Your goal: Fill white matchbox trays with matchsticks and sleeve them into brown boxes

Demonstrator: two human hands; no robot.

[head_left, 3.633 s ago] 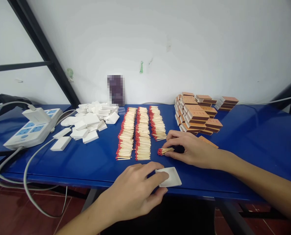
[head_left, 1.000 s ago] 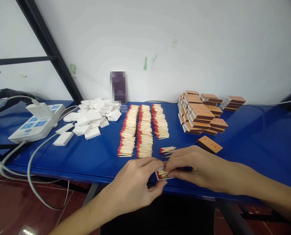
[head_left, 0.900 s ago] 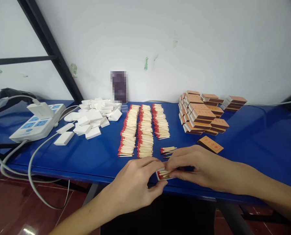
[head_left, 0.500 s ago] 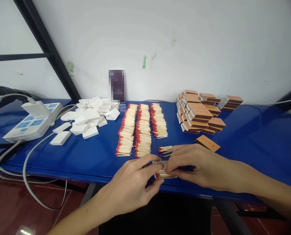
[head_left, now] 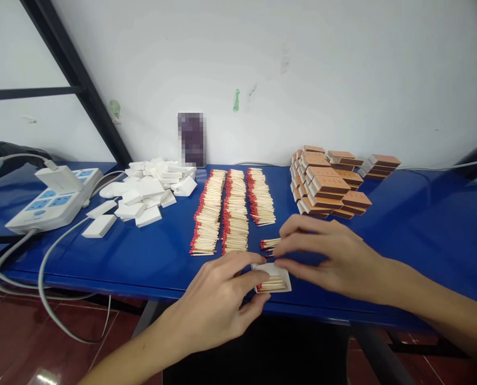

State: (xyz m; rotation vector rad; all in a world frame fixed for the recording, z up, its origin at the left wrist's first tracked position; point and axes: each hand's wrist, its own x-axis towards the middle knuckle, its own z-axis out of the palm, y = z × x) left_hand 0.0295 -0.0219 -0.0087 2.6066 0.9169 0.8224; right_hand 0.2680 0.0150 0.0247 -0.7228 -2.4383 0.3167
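Observation:
My left hand [head_left: 226, 297] grips a small white matchbox tray [head_left: 277, 269] by its left end, close to the table's front edge. Several red-headed matches [head_left: 277, 285] lie in the tray along its near side. My right hand [head_left: 338, 259] is open, fingers and thumb apart, just above the tray's far right side. Its fingertips are beside a small pile of matches [head_left: 268, 244]; whether they touch it I cannot tell. Behind stand three long rows of matches: a left one [head_left: 207, 214], a middle one [head_left: 235, 214] and a shorter right one [head_left: 261, 198].
Stacked orange-brown matchbox sleeves [head_left: 322, 184] stand at the back right. A heap of white trays [head_left: 148, 190] lies at the back left. Further left are a power strip [head_left: 56, 203] and looping white cables [head_left: 41, 272]. A blurred dark rectangle [head_left: 192, 139] leans against the wall.
My right hand has lifted from the tray and spread its fingers, moving slightly up toward the small match pile. More of the tray's inside shows. My left hand keeps its hold.

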